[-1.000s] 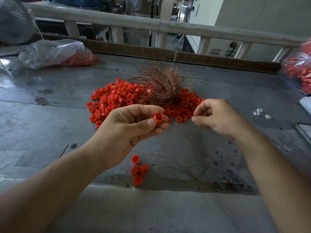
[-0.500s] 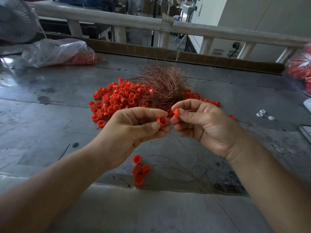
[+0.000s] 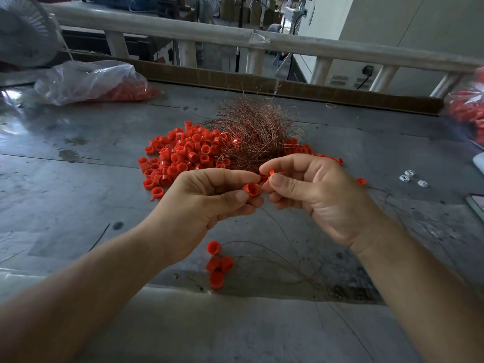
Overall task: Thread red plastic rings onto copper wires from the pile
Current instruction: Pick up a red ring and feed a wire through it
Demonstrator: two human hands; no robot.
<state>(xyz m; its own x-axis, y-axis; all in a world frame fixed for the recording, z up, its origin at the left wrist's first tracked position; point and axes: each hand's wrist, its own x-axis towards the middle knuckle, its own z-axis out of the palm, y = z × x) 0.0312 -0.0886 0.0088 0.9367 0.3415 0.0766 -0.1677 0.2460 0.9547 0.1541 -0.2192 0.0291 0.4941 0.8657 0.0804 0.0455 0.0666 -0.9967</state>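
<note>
red plastic ring (image 3: 251, 189), a short open cylinder, is pinched between thumb and forefinger of the left hand (image 3: 207, 205) at centre frame. its bore is turned up and toward the right hand (image 3: 314, 195), judged so the opening is presented for threading. the other left fingers are curled beneath it.

right hand: thumb and forefinger pinch a second small red plastic ring (image 3: 271, 172), just beside the first. cannot tell whether a wire tip is also in that pinch. a thin copper wire strand (image 3: 277, 226) trails from under the hands toward lower right; which hand holds it is hidden.

supply: a loose pile of red plastic rings (image 3: 183, 153) lies behind the hands on the grey metal table (image 3: 78, 205). a tangled bundle of copper wires (image 3: 256, 137) rests on the pile's right part. both are near the hands, judged for short reaches.

lower centre: a cluster of red rings (image 3: 217, 265) with wires running off right. judged finished pieces, kept apart from stock.

upper left: a clear plastic bag (image 3: 86, 79) holding red parts. right of the hands: small white plastic pieces (image 3: 411, 178).

step judged: ring being brought onto wire, not yet visibly seated.
</note>
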